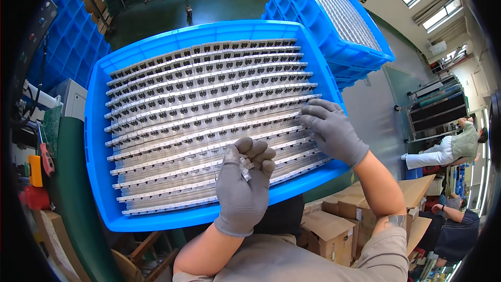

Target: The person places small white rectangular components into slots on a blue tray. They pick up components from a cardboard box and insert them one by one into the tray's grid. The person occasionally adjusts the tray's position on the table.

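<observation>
A large blue plastic crate (93, 141) holds long, slightly curved rows of small white parts (209, 94) with black pieces along them. My left hand (241, 193), in a grey glove, is palm up over the near rows. Its fingers curl round a few small whitish pieces (245, 168), partly hidden by the fingers. Also gloved in grey, my right hand (334, 130) reaches over the crate's right side. Its bent fingertips are at the right end of a middle row, and whatever lies between them is hidden.
More blue crates (323, 36) are stacked at the far right, the top one filled with similar rows. Cardboard boxes (329, 230) stand near right, below the crate. A green-covered surface (73, 188) lies on the left. Two people (443, 151) are farther off at the right.
</observation>
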Demonstrator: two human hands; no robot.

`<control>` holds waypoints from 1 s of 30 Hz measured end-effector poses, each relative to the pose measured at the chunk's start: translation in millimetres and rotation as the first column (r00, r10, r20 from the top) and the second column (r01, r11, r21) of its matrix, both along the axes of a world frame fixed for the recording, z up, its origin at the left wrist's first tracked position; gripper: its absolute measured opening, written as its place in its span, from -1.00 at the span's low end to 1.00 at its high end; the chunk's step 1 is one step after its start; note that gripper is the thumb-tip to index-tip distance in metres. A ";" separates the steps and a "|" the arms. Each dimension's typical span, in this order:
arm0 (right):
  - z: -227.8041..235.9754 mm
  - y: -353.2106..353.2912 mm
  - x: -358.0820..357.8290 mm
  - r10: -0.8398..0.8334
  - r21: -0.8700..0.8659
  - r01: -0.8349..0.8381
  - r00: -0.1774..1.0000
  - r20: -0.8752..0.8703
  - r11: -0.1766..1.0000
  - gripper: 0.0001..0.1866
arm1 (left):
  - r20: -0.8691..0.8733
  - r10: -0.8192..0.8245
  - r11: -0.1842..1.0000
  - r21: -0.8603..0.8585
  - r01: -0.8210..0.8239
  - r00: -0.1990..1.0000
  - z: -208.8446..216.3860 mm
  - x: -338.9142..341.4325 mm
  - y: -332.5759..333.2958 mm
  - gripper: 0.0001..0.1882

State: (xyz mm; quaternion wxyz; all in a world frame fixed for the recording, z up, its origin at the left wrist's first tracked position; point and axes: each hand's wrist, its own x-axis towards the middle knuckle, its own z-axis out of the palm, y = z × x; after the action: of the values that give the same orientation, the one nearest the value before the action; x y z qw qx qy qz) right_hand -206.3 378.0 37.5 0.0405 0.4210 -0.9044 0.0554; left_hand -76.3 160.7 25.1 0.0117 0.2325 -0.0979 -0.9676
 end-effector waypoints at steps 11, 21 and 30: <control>-4.8 16.6 -0.4 -0.079 0.035 0.084 0.990 -0.119 0.996 -0.62 | 0.008 -0.252 0.888 -0.395 0.234 0.968 23.2 2.1 -42.1 -0.57; 15.2 -0.2 8.2 -0.078 -0.208 0.056 0.992 -0.097 0.976 -0.66 | 0.079 -0.493 0.766 -0.434 0.475 0.867 13.5 -36.0 -43.8 -0.47; 40.0 -103.9 36.9 0.128 -0.455 0.021 0.947 0.294 0.890 -0.73 | 0.069 -0.508 0.772 -0.406 0.489 0.859 -6.3 -40.1 -45.7 -0.43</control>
State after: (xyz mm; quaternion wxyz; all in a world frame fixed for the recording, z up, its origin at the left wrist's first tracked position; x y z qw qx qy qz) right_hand -169.5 274.1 77.4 -0.0097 0.4108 -0.8490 0.3321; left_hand -116.4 114.9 18.8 -0.1944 0.1686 -0.3560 -0.8984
